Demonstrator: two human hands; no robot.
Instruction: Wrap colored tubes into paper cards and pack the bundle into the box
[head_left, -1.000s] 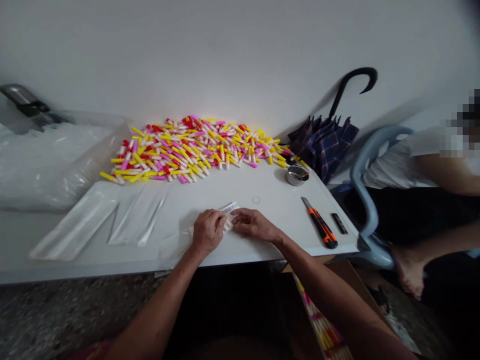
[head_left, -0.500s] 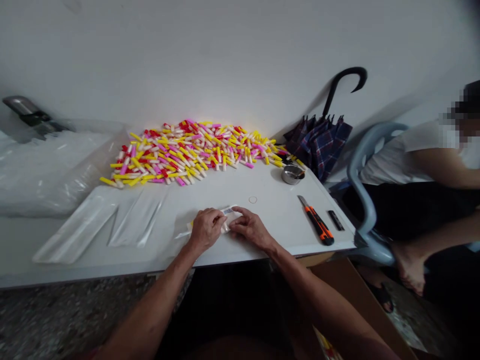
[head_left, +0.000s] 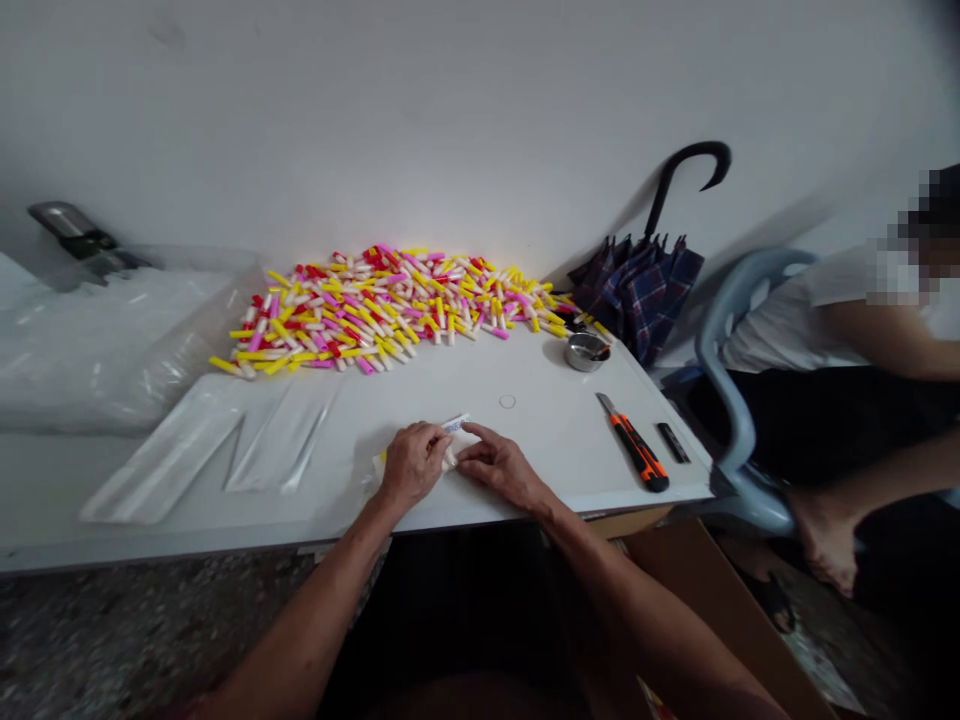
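Observation:
Close to the table's front edge, my left hand (head_left: 412, 462) is closed on a small clear plastic packet (head_left: 458, 432) with blue printing on a white part. A bit of yellow shows through it at the left. My right hand (head_left: 502, 466) grips the packet's right side with thumb and fingers, the index finger along its upper edge. Most of the packet is hidden under the hands. Beyond them lies a long heap of small yellow, pink, red and white plastic tubes (head_left: 375, 310). A thin ring (head_left: 508, 402), like a rubber band, lies just past my right hand.
Flat clear plastic sleeves (head_left: 161, 460) and a big plastic bag (head_left: 112, 350) are at the left. At the right are a metal bowl (head_left: 587, 353), an orange-black utility knife (head_left: 636, 445) with blade out, a black lighter-like object (head_left: 673, 443) and an umbrella (head_left: 637, 285). A person sits beyond.
The view has shifted slightly. Both hands stay on the packet, whose printed part has tilted a little between the fingers.

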